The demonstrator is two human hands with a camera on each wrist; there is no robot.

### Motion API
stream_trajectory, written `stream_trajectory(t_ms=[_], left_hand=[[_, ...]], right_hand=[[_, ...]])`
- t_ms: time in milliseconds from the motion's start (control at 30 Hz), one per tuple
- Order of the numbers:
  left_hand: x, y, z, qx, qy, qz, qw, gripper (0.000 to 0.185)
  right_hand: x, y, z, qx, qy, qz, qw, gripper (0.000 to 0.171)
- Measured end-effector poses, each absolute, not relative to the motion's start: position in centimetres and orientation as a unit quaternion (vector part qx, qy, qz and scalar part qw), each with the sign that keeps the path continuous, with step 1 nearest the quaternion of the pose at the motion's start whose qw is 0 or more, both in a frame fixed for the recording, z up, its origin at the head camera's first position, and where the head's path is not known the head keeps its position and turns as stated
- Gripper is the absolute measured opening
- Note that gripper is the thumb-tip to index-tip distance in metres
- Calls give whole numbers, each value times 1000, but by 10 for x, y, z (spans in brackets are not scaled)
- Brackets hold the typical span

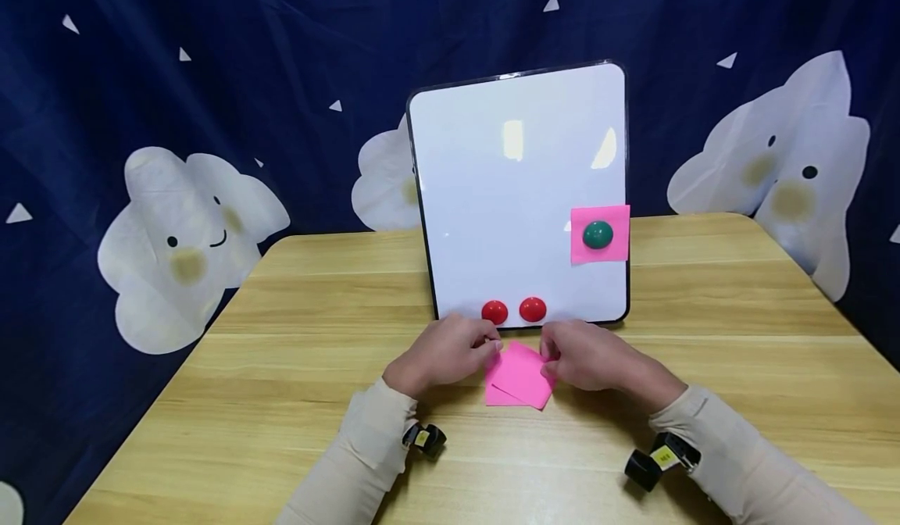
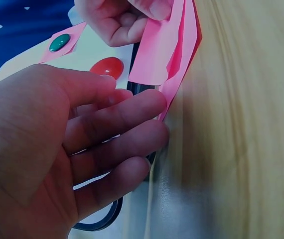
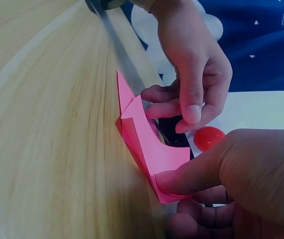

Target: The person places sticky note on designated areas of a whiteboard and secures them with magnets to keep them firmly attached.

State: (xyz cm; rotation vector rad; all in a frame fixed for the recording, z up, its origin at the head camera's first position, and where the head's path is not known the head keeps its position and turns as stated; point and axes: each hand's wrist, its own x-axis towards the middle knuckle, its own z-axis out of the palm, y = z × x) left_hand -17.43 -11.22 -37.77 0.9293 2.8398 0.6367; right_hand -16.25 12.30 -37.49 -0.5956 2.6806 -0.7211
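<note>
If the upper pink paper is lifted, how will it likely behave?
The upper pink paper is probably floppy, as it curves near the right hand. It looks thin, so it is likely light. It may drag the lower pink paper, since they overlap.

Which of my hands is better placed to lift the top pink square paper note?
Probably your right hand: it pinches the top pink square paper note, while your left hand is nearby, gripping nothing.

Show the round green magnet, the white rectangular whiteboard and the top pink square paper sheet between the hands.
Round green magnet (image 1: pixel 598 234), head view: dome centre.
White rectangular whiteboard (image 1: pixel 516 205), head view: bare middle.
Top pink square paper sheet (image 1: pixel 523 374), head view: centre.
</note>
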Motion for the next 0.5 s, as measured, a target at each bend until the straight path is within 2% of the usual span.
stream_trajectory(t_ms=[500], left_hand=[[-175,-110,-379,301,930,203,48,19]], right_hand=[[-162,125,-377,-235,930,-248,138,21]])
